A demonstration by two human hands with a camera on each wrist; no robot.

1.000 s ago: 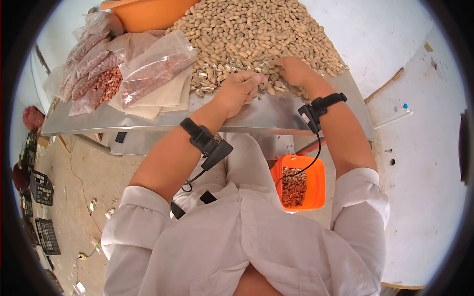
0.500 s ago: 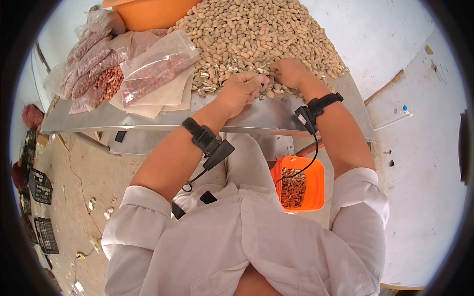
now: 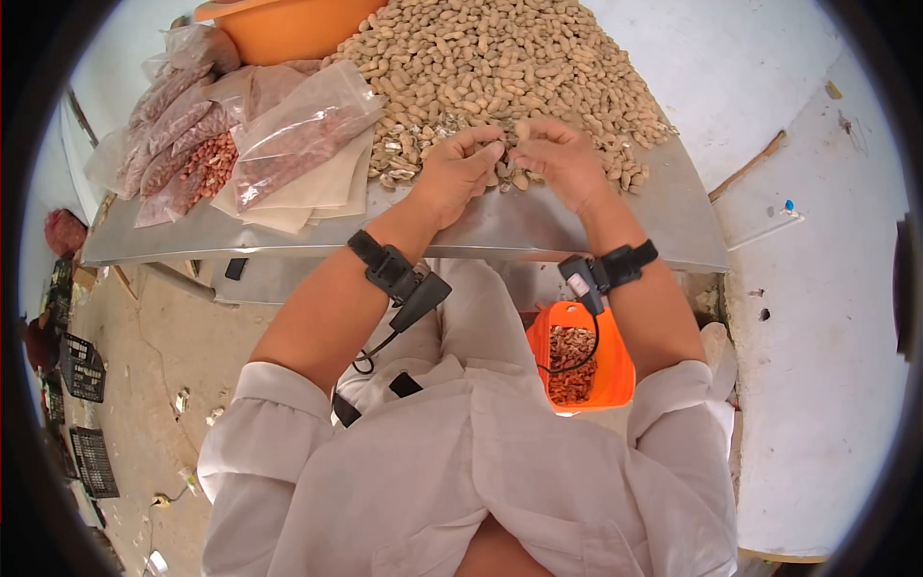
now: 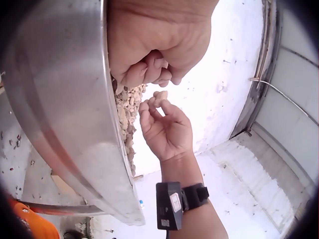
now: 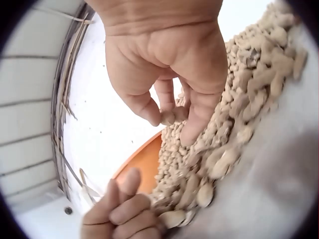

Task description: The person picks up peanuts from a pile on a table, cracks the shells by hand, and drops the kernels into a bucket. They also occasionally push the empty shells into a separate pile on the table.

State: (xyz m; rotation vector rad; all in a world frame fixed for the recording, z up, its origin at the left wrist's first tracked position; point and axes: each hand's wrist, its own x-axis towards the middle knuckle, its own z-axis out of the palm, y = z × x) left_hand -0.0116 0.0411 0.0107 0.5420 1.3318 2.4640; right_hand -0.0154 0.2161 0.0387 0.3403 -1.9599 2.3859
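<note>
My right hand point(image 3: 565, 165) is at the front of a big heap of unshelled peanuts point(image 3: 490, 62), fingertips up. Between its thumb and fingers it pinches one peanut point(image 5: 172, 116), which also shows in the left wrist view. Close beside it, my left hand point(image 3: 450, 181) has its lower fingers curled into the palm, with thumb and forefinger pointing at the right hand. Nothing shows between those two fingertips; the inside of the palm is hidden. Loose peanuts and broken shells point(image 3: 399, 159) lie just beyond the hands on the metal table point(image 3: 336, 238).
Clear bags of reddish kernels point(image 3: 308, 139) lie on the left of the table, over flat empty bags point(image 3: 327, 207). Behind them stands an orange basin point(image 3: 288, 34). Below the table edge is an orange bin point(image 3: 617, 370) with shelled kernels inside. Black crates point(image 3: 85, 365) stand far left.
My right hand has drawn back from the heap toward the left hand and turned over, now with a peanut in its fingertips. The left hand stays near its place, its thumb shifted slightly.
</note>
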